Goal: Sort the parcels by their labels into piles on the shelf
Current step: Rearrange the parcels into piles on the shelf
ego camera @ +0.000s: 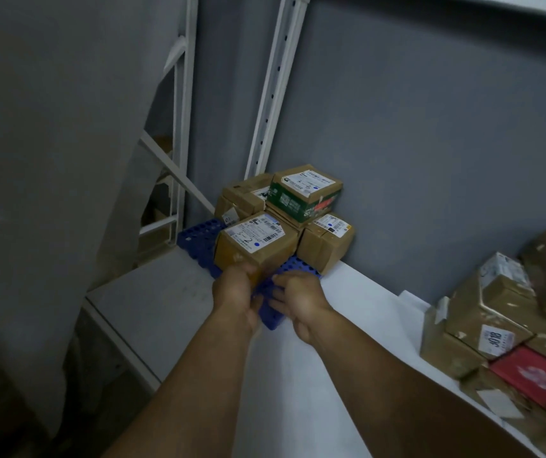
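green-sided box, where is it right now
Head view, centre: the green-sided box sits atop the brown parcels on the blue grid mat at the shelf's far left end, by the grey wall.

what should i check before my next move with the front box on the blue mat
1. Front box sits on the blue mat: ok.
2. Its label faces up, blue dot showing: ok.
3. Left hand has a firm hold at the box's near corner: cannot tell, blurred.
4. Right hand rests on the mat: ok.
5. Green-sided box on top of the stack is seated level: cannot tell.
6. Loose pile at right lies apart from the mat: ok.
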